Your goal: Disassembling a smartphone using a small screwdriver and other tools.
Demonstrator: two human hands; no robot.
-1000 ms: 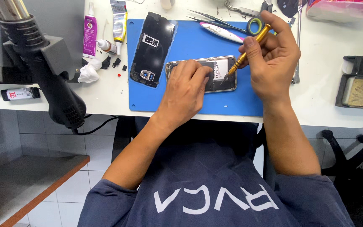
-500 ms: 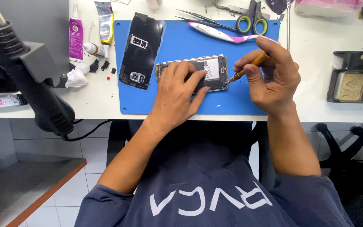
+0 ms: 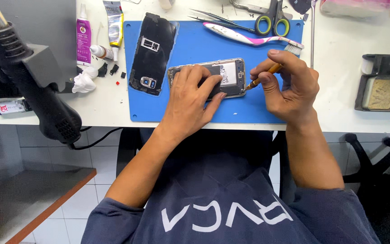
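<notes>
Our left hand (image 3: 190, 106) presses the opened phone (image 3: 231, 74) flat mid-mat (image 3: 258, 108); our right hand (image 3: 290, 83) pinches the screwdriver (image 3: 262, 77). The phone looks fragile: grip its edges.

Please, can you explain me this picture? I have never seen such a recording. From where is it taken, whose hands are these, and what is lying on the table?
The camera sits on a person's head and looks down at their own two bare hands. The left hand presses an opened smartphone onto a blue work mat. The right hand holds a small screwdriver, its tip at the phone's right edge. The removed back cover lies on the mat beside the phone. Further back are scissors, tweezers and a toothbrush. Glue tubes stand at the left, near a black hot air gun.
</notes>
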